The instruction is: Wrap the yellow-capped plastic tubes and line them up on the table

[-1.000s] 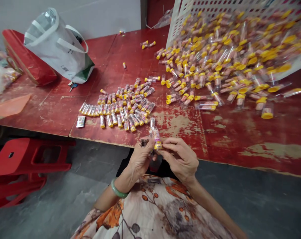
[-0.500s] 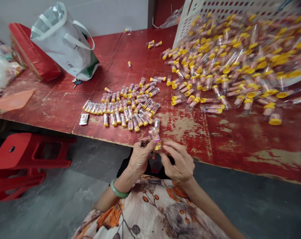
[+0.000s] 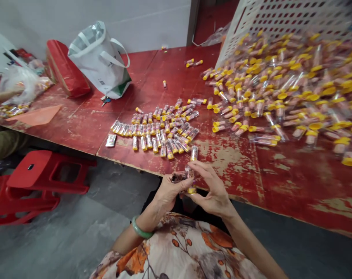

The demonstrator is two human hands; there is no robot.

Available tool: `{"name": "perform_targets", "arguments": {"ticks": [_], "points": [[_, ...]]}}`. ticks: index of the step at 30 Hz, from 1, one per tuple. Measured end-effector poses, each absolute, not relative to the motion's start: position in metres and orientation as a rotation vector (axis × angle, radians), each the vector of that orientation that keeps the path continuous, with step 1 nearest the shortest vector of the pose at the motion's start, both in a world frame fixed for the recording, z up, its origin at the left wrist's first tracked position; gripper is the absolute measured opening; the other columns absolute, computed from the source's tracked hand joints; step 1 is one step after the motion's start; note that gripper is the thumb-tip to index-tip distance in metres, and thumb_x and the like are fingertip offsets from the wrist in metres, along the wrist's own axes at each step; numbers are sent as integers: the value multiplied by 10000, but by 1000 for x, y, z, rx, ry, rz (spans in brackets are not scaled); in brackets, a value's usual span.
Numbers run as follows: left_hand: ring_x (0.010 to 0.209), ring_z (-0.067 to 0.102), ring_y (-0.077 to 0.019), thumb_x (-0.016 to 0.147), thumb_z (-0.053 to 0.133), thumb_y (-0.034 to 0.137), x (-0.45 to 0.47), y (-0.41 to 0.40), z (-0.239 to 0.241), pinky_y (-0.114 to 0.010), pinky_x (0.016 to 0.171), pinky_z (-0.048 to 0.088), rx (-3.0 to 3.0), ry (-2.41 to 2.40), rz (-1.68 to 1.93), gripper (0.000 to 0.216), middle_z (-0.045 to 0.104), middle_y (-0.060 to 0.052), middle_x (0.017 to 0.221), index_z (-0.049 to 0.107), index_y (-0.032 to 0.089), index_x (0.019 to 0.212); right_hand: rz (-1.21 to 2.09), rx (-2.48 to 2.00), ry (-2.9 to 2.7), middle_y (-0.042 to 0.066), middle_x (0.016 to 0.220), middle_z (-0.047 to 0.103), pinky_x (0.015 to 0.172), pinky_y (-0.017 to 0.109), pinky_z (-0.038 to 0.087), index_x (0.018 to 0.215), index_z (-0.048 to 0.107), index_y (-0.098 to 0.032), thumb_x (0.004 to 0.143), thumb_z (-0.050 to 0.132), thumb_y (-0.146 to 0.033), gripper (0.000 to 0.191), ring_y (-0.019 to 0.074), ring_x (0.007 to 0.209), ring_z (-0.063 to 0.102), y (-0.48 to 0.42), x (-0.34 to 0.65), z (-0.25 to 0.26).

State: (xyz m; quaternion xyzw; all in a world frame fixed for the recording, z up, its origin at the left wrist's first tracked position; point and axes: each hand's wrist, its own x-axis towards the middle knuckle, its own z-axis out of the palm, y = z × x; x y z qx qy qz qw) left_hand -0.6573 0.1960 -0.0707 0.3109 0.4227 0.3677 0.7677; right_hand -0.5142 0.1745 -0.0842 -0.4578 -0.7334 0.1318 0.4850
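Fingers of the left hand (image 3: 168,192) clamp a yellow-capped, clear plastic cylindrical tube (image 3: 190,176), presumably steadying it; right hand (image 3: 214,192): grip unclear.

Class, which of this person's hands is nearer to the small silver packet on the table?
Left. The left hand is right of the silver packet and lower in the picture; the right hand is farther right, beyond the left.

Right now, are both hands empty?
No: the left hand grips a clear, yellow-ended tube, and the right hand is curved close beside it.
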Motion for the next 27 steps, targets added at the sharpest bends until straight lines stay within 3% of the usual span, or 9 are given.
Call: {"name": "perform_targets", "arguments": {"ticks": [5,7,10,14,17,21,24,27], "points": [[484,440,-81,615,777,432,-691,212,-83,-209,442,301,863,1148,835,334,580,3,594,687,138,745,371,-1058,-2035,152,1352,458,994,453,440,1406,339,-186,765,681,-333,741,278,1248,452,192,-507,-90],[555,499,-111,624,766,415,-710,231,-90,-225,523,364,1076,1322,948,303,616,-7,623,701,140,736,254,-1120,-2076,134,1331,482,988,446,433,1349,421,-195,802,649,-323,606,268,1225,466,213,-481,-93],[632,539,-156,647,739,411,-733,263,-100,-253,609,391,1391,1596,1010,277,632,-8,623,707,138,682,-88,-1494,-1957,127,1171,571,898,402,446,1105,602,-168,869,517,-233,260,255,1094,523,258,-427,-95],[627,535,-156,683,705,422,-740,287,-111,-254,624,388,1523,1696,1018,284,620,7,599,711,138,696,-213,-2000,-2067,137,1046,589,685,306,375,1019,628,-139,814,443,-83,282,237,955,527,314,-377,-97],[651,536,-140,686,707,405,-735,285,-115,-236,632,400,1369,1692,1225,272,617,15,638,694,138,738,-180,-1983,-2183,142,1003,581,587,284,269,1010,620,-128,762,468,-43,303,221,880,514,331,-371,-104],[554,502,-75,705,695,336,-736,276,-110,-181,520,371,749,1522,1593,206,563,48,615,623,151,761,-55,-1870,-2066,136,949,571,554,274,194,866,615,-107,791,502,-91,137,167,756,483,334,-371,-115],[563,564,-73,700,677,231,-740,268,-99,-173,532,428,369,1252,1513,136,607,15,653,598,139,762,55,-1762,-1839,84,806,562,555,260,213,721,590,-123,761,574,-153,53,122,681,454,330,-368,-112],[671,655,-141,666,712,176,-733,253,-86,-253,645,525,358,1133,1388,178,682,-64,752,626,118,811,-2,-1701,-1671,79,885,588,607,260,319,866,609,-158,774,584,-229,118,127,717,486,302,-382,-97]]}}
